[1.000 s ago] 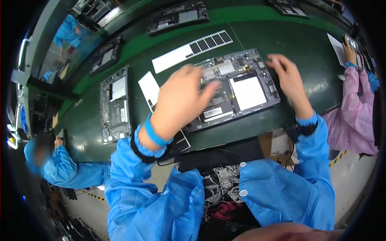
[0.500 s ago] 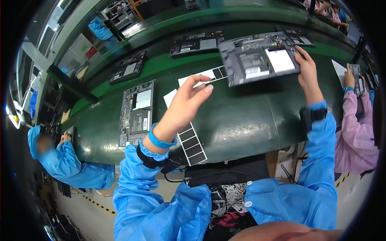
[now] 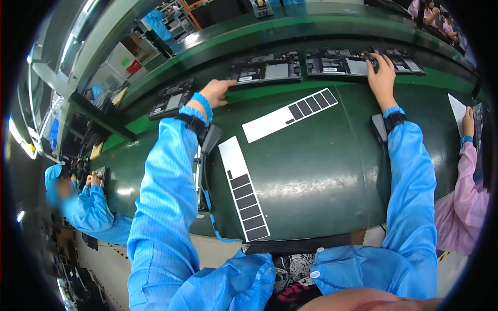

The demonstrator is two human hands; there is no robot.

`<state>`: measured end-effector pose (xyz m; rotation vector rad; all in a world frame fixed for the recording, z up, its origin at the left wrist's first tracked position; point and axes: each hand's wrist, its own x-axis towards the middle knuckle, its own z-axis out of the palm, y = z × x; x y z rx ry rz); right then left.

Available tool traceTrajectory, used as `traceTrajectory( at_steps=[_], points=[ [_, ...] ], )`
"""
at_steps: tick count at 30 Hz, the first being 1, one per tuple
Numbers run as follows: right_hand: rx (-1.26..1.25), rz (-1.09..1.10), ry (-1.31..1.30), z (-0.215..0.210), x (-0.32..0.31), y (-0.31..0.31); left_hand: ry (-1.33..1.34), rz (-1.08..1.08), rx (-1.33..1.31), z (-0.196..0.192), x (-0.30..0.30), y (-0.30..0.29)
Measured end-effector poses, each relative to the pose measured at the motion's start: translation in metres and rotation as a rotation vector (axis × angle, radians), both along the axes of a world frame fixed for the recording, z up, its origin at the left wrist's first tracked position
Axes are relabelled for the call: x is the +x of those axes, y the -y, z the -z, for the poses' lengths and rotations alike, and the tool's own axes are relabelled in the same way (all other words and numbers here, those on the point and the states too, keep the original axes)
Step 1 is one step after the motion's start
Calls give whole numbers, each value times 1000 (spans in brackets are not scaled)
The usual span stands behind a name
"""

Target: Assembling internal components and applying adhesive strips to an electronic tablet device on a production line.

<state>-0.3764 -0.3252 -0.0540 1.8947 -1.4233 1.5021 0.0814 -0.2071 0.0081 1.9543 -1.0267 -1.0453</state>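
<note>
My right hand (image 3: 382, 78) is at the right end of an opened laptop base (image 3: 332, 63), its fingers curled over that edge. The base lies flat on the green belt at the back, with a dark battery and a pale rectangle showing. To its left sits another laptop base (image 3: 282, 71). My left hand (image 3: 213, 94) reaches to that one's left front corner, fingers stretched out and thumb apart. Two white strips with black rectangles, a slanted strip (image 3: 264, 124) and a steeper strip (image 3: 236, 160), lie on the green table between my arms.
Under my left sleeve a laptop base (image 3: 198, 179) shows only its edge. More bases rest on the belt, one far left (image 3: 173, 98) and one at right (image 3: 409, 62). Co-workers sit at both sides: a blue sleeve (image 3: 98, 212) left, a pink sleeve (image 3: 463, 176) right.
My right hand has carried the laptop base from above the table back onto the belt. My left hand has moved left and away from me, to another base. The view has shifted.
</note>
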Motion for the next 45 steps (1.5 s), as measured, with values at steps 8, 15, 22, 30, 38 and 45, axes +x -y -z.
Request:
traceTrajectory(
  at_steps=[8, 15, 22, 30, 38, 45],
  points=[
    [392, -657, -336, 8, 61, -107, -35, -217, 166, 21, 35, 59],
    [495, -878, -217, 2, 62, -136, -444, -156, -149, -11, 48, 37],
    [479, -230, -41, 19, -6, -47, -312, -117, -326, -101, 26, -96],
    [538, -384, 262, 6, -9, -61, -565, -115, -475, -96, -66, -279],
    [1044, -967, 972, -5, -9, -245, -164, 206, -331, 24, -188, -299],
    [892, -807, 662, 16, -24, -242, 1006, 233, -399, 77, -132, -300]
  ],
)
